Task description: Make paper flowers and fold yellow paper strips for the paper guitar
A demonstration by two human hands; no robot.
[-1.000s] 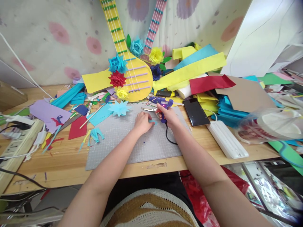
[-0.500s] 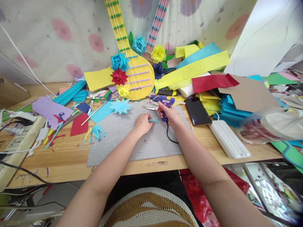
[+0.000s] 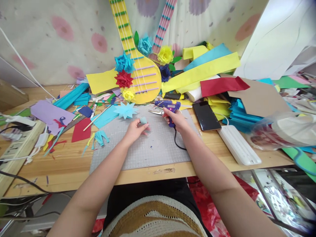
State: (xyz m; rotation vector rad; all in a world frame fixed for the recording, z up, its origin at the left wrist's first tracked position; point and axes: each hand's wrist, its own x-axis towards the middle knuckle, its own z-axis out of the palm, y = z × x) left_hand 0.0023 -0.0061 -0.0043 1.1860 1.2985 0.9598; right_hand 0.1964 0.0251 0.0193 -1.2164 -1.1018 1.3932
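Observation:
My left hand [image 3: 135,131] pinches a small light-blue paper piece [image 3: 143,120] above the grey cutting mat [image 3: 158,151]. Just behind it, on the mat, is a pale-blue star-shaped paper flower [image 3: 125,110]. My right hand [image 3: 175,119] is wrapped round the handle of a blue hot glue gun [image 3: 170,105], whose nozzle points left. A small light glows on the gun, and its black cord [image 3: 176,141] runs down over the mat. Beside the gun, partly under it, are scissors [image 3: 156,112] with their blades showing.
Behind stands a yellow paper guitar [image 3: 148,79] with paper flowers. Crepe paper strips [image 3: 202,70] pile up at the right, near a phone [image 3: 206,116] and a white power strip [image 3: 239,144]. At the left lie paper scraps [image 3: 81,130] and a wooden stick [image 3: 97,117].
My left hand has moved left, away from the glue gun, carrying the blue paper piece, which now shows upturned at its fingertips. My right hand stays on the gun, shifted slightly left.

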